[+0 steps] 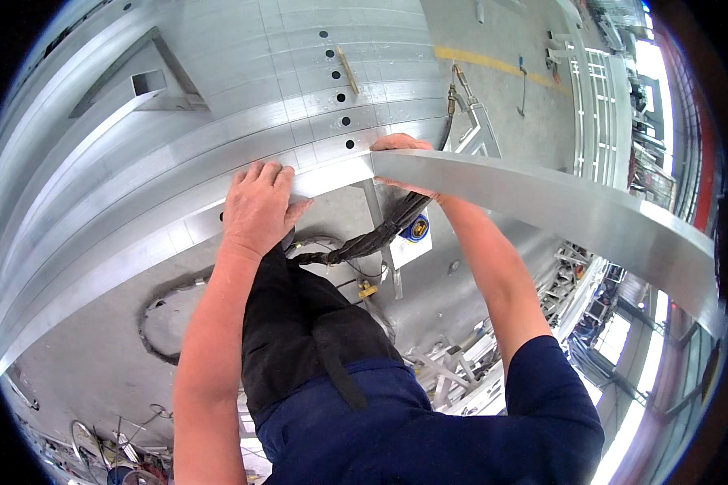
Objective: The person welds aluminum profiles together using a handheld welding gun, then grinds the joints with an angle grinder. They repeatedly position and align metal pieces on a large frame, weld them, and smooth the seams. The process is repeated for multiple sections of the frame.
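My left hand (257, 202) lies on the front edge of a wide aluminium panel (315, 174), its fingers laid over the edge and the thumb spread to the right. My right hand (399, 142) is wrapped round the near end of a long flat aluminium bar (534, 190), fingers over the top and palm beneath. The bar reaches away to the far right, its near end against the panel edge. A row of round black holes (340, 98) runs across the panel beyond my hands. A thin wooden-looking stick (348, 70) lies beside them.
Dark wrapped cables (364, 242) hang under the panel by my legs, near a blue-rimmed round item (416, 229). A triangular metal frame (150, 77) rests on the panel at left. A torch-like tool with a hose (459, 85) stands beyond the right edge. Metal racks (594, 113) stand at far right.
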Demonstrator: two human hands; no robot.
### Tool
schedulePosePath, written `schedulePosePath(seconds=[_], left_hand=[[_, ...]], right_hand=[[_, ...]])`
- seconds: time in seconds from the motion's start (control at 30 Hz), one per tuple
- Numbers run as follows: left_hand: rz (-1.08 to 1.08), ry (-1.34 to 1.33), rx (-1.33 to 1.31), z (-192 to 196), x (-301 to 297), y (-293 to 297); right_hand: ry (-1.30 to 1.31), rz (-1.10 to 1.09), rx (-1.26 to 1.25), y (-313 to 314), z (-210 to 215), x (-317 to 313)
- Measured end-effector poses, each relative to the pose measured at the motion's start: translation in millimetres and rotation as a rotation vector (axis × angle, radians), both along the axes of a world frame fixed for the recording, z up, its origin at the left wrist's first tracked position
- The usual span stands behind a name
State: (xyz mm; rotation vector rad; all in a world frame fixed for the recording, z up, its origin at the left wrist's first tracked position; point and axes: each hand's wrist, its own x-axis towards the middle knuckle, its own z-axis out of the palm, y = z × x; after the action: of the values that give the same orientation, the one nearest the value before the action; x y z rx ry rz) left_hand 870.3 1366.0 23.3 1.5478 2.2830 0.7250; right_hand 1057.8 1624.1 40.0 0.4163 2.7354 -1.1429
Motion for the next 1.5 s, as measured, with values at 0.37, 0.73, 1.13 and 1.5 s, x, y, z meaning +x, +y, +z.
schedulePosePath(seconds=[0.37, 0.73, 1.13, 1.5], left_hand=[[-0.023, -0.048, -0.033, 5.6, -5.5, 5.4], [-0.034, -0.049, -0.030, 1.8, -5.8, 9.3], [-0.060, -0.049, -0.052, 0.9, -6.4, 14.0], [-0.058, -0.058, -0.080, 1.9, -4.9, 16.6]], right_hand=[[0.111, 0.029, -0.092, 8.5, -13.2, -0.1], [0.035, 0.081, -0.068, 20.2, -27.1, -0.8], [0.043, 0.029, -0.137, 23.5, -21.5, -1.2], [0.033, 0.004, -0.198, 23.8, -19.6, -5.0]])
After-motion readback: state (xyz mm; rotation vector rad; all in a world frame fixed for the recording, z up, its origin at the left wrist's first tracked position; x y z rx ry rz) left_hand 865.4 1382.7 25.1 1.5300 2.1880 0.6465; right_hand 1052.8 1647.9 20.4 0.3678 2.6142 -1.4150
